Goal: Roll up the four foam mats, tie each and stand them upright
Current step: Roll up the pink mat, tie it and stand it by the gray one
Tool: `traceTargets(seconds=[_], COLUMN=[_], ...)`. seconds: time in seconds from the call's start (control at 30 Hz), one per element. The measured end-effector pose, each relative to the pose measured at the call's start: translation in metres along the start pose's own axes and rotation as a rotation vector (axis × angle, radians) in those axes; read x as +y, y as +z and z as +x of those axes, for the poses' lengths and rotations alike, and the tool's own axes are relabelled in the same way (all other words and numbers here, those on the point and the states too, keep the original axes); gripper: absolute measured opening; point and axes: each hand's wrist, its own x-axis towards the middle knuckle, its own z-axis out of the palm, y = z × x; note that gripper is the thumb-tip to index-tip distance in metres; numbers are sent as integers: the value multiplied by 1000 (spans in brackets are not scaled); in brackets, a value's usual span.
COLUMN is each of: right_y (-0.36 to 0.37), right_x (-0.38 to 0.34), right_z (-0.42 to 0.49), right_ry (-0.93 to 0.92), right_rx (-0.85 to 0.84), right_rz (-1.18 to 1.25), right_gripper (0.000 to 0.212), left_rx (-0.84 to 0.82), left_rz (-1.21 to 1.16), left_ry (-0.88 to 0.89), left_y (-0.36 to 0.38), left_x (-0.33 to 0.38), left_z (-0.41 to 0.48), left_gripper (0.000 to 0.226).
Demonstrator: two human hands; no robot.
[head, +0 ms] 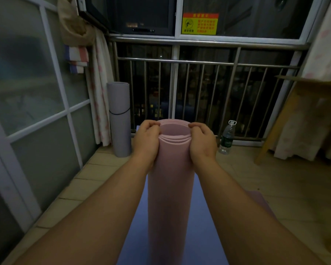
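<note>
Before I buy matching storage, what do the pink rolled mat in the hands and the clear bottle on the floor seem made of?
Pink rolled mat: soft matte foam, judging by the thick, rounded layered edges at its open end. Clear bottle: apparently thin transparent plastic with a green label and a white cap.

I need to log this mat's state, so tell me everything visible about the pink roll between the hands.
The pink roll is a foam mat wound into a loose tube with a hollow core; several layers show at its open top end. It stands about upright over a blue mat lying flat on the floor. No tie is visible on it. The left hand and right hand grip its top from either side, fingers pinching the rim layers.
</note>
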Motion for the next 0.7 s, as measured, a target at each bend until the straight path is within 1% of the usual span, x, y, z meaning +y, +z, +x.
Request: traceTargets(seconds=[0.07,0.17,0.23,0.27,0.33,0.4,0.47,0.53,0.6,0.7], right_y=[3,15,26,33,50,66,80,93,110,135], right_x=[0,7,8,8,4,-5,-9,-3,11,29], right_z=[-5,-14,-20,-21,-24,-28,-32,-32,-32,-38], right_ry=[-31,-187,-279,-310,-369,-438,-445,-396,-380,-397], right_rx=[-59,-174,-268,-286,-265,-255,-324,-426,-496,-508], right_rz=[20,-34,-89,-117,-167,-225,-261,-241,-276,-356], right_gripper=[27,33,23,22,36,50,52,45,39,46], left_rx=[21,78,111,112,119,129,125,126,125,119], left_rz=[-16,-74,-135,-167,-237,-359,-462,-506,-522,-539], left_ry=[7,-14,-46,-65,-115,-191,-272,-338,-386,-408], left_y=[-5,-22,-36,-43,-56,-70,-88,-108,-125,-144], left_x=[0,2,2,1,-3,-8,-20,-40,-59,-74], left_z=[0,2,8,10,15,17,20,21,20,22], left_gripper=[22,23,24,24,23,21,17,14,9,11])
